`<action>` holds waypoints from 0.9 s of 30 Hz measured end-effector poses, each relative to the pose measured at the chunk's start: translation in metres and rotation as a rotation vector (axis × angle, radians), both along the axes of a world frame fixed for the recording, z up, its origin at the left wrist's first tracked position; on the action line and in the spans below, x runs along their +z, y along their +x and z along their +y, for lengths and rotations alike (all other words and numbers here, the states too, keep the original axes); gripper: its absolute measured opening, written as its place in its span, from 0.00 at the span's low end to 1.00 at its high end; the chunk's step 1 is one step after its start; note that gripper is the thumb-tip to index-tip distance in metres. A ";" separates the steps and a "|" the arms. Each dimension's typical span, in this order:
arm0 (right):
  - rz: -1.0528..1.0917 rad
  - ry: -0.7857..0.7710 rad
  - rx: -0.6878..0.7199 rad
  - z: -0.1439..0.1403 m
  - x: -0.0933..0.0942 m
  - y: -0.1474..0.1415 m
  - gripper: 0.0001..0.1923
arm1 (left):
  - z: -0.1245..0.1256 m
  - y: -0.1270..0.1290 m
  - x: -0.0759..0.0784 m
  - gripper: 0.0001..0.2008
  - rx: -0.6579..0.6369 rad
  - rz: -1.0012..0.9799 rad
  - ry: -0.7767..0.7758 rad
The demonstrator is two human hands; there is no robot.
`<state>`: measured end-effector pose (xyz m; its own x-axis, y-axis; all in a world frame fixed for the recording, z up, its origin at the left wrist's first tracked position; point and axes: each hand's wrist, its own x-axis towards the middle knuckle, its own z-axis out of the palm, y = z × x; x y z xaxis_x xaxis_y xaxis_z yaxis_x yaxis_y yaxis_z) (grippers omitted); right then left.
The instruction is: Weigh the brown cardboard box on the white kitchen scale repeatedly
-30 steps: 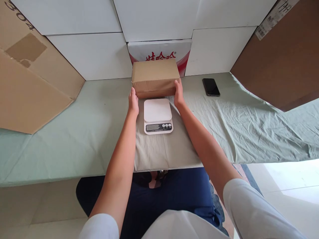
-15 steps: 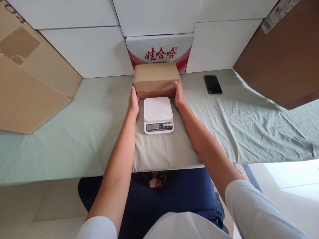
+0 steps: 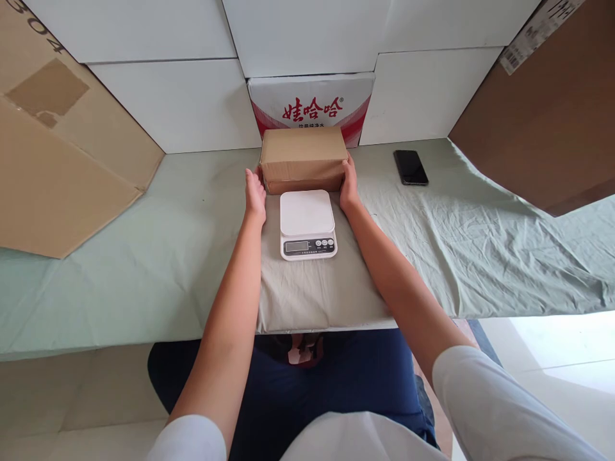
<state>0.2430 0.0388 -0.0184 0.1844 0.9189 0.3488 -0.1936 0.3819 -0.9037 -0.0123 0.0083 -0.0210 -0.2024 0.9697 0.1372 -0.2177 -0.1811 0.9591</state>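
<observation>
A brown cardboard box lies at the back of the cloth-covered table. My right hand grips its right front corner, thumb on the front face and fingers along the side. At the left end, my left hand is open, with its thumb raised clear of the box and its fingers beside the box's left side; whether they touch it is hard to tell. Between my forearms sits a white kitchen scale, bare on top, its small display and buttons facing me.
Behind the brown box stands a white and red carton against white panels. A black phone lies to the right on the green cloth. Large cardboard sheets flank the table, one left and one right.
My left hand has eased away from the box's left corner, its thumb lifting off. My right hand stays at the right corner. The whole view has shifted slightly.
</observation>
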 end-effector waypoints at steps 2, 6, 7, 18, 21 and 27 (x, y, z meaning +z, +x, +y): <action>0.010 -0.007 -0.009 0.002 -0.002 0.000 0.34 | -0.001 0.001 0.001 0.45 -0.014 0.011 -0.004; 0.037 -0.021 -0.008 0.003 -0.003 0.001 0.36 | -0.002 0.003 0.001 0.46 -0.025 0.018 0.011; 0.038 -0.021 -0.007 0.003 -0.002 0.001 0.37 | -0.002 0.003 0.001 0.47 -0.024 0.019 0.014; -0.048 0.078 0.047 -0.008 0.003 -0.002 0.30 | -0.004 0.010 0.000 0.46 -0.026 0.025 0.038; -0.060 0.077 0.038 -0.010 0.004 -0.003 0.30 | -0.003 0.011 -0.001 0.48 -0.027 0.030 0.043; -0.045 0.068 0.037 -0.010 0.006 -0.004 0.30 | -0.003 0.011 -0.001 0.46 -0.023 0.037 0.035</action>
<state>0.2394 0.0287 -0.0128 0.1341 0.8986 0.4178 -0.1687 0.4362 -0.8839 -0.0014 0.0049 -0.0220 -0.1742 0.9685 0.1778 -0.1863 -0.2097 0.9599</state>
